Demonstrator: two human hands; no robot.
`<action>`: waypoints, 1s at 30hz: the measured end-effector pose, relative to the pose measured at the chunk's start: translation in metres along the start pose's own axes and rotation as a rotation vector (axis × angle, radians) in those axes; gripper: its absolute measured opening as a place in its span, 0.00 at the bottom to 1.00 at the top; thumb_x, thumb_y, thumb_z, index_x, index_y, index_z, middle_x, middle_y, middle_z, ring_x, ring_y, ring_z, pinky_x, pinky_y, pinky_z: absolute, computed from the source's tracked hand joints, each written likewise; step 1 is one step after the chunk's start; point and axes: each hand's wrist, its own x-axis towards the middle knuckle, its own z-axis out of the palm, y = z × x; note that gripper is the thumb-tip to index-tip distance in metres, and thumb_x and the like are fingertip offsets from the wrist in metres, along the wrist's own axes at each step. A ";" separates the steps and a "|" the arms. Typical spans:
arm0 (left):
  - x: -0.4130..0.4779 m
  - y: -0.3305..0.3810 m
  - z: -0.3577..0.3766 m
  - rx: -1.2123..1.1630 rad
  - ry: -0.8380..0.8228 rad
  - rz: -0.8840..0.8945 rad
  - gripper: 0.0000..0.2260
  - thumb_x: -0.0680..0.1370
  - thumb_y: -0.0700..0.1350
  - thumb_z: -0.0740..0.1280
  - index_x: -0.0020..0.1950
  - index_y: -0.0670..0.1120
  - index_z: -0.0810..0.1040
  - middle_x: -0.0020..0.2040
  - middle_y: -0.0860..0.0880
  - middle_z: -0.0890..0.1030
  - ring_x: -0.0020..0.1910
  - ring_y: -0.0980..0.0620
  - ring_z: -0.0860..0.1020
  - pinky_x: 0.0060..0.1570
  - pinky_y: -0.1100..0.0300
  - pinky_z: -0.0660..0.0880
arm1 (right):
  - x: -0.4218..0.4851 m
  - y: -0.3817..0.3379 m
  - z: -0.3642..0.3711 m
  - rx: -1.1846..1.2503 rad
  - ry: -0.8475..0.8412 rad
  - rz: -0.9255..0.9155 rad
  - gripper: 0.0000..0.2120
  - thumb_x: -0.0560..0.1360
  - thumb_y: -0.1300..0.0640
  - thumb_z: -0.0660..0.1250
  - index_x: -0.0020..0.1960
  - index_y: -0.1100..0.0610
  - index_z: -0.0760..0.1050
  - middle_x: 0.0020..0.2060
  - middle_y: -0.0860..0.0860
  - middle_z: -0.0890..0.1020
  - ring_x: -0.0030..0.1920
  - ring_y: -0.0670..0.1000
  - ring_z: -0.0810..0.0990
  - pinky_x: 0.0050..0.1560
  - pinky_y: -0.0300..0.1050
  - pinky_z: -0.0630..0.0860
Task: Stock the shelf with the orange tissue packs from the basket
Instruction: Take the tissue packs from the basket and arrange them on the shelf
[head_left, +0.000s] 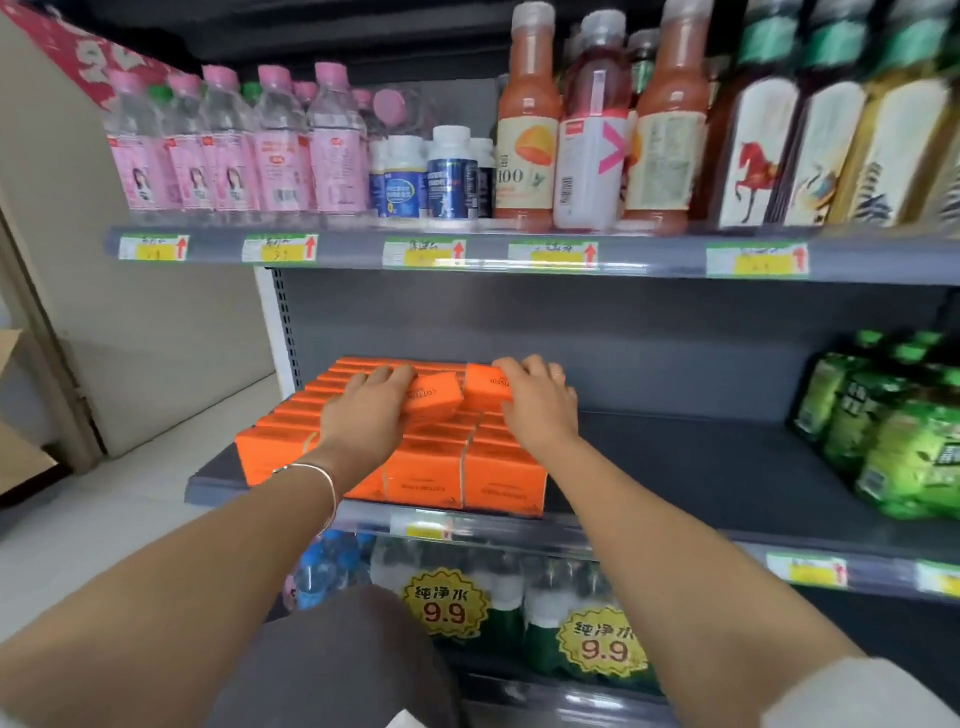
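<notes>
Rows of orange tissue packs (457, 478) stand on the left part of the grey middle shelf (701, 467). On top of them lie two more packs. My left hand (371, 410) grips one orange tissue pack (436, 397), which lies tilted on the stack. My right hand (535, 400) grips a second orange pack (485, 387) just beside it, further back. A thin bracelet circles my left wrist. The basket is out of view.
Green drink packs (893, 431) fill the shelf's right end, with bare shelf between them and the tissues. Pink-capped water bottles (249, 150), white jars and juice bottles (587, 130) stand on the upper shelf. Water bottles with 9.9 price stickers (447, 605) sit below.
</notes>
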 end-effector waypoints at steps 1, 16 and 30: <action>0.006 0.012 0.005 -0.007 -0.002 0.020 0.20 0.75 0.38 0.62 0.66 0.50 0.65 0.61 0.48 0.72 0.61 0.43 0.69 0.52 0.47 0.72 | 0.002 0.014 0.000 0.003 0.013 0.027 0.25 0.76 0.62 0.62 0.69 0.45 0.65 0.63 0.52 0.70 0.64 0.57 0.66 0.59 0.55 0.68; 0.143 0.087 0.103 -0.020 0.020 0.173 0.24 0.74 0.36 0.63 0.68 0.52 0.67 0.60 0.46 0.71 0.62 0.42 0.68 0.53 0.47 0.73 | 0.084 0.158 0.069 -0.088 -0.071 0.444 0.28 0.74 0.64 0.64 0.71 0.48 0.64 0.65 0.55 0.67 0.67 0.62 0.63 0.62 0.58 0.66; 0.214 0.091 0.149 -0.050 -0.017 0.248 0.23 0.75 0.41 0.65 0.69 0.53 0.66 0.62 0.48 0.71 0.62 0.44 0.70 0.56 0.49 0.70 | 0.170 0.199 0.134 -0.194 -0.195 0.315 0.27 0.76 0.66 0.59 0.71 0.45 0.64 0.68 0.53 0.66 0.69 0.61 0.60 0.67 0.58 0.62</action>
